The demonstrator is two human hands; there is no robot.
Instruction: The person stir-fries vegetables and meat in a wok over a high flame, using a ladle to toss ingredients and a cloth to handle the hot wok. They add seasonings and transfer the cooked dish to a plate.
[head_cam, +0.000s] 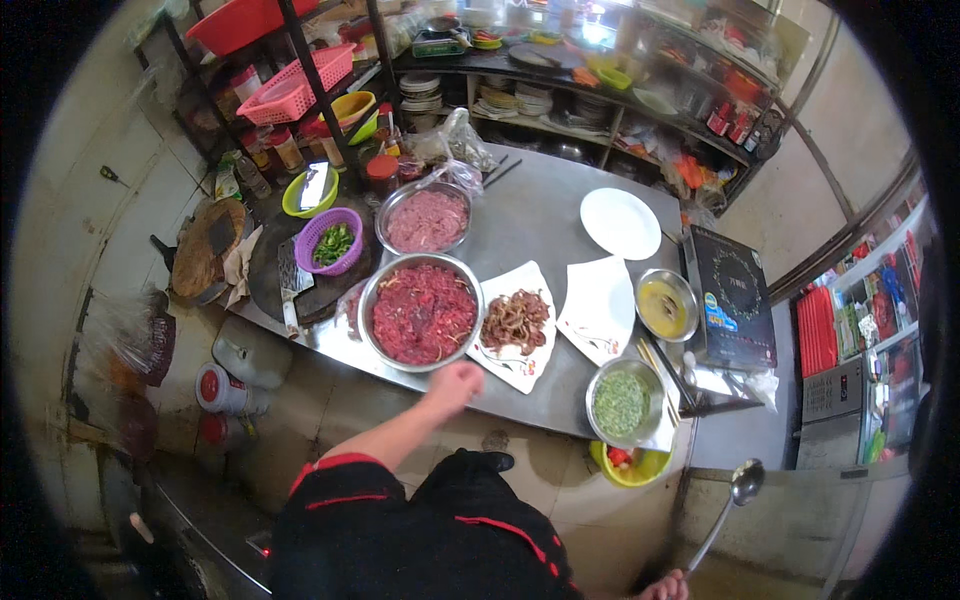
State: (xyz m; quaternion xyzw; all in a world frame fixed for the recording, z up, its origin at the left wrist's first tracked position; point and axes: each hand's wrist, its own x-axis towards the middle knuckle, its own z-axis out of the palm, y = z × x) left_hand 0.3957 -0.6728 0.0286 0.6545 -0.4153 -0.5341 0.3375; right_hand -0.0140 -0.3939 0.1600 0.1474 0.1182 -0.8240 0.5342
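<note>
My left hand hovers at the table's front edge with its fingers curled, and I cannot tell whether anything is in them. Right beside it is a steel bowl of raw red minced meat. A white patterned plate bearing sliced brown meat lies just to the right. Low at the right edge of my body, my right hand grips the handle of a metal ladle, its bowl pointing up. Behind the red meat stands another steel bowl of paler pink meat.
On the right are white plates, a steel bowl of yellow liquid, a bowl of chopped greens and a black box. A cleaver and a purple basket of green peppers occupy a round board at left.
</note>
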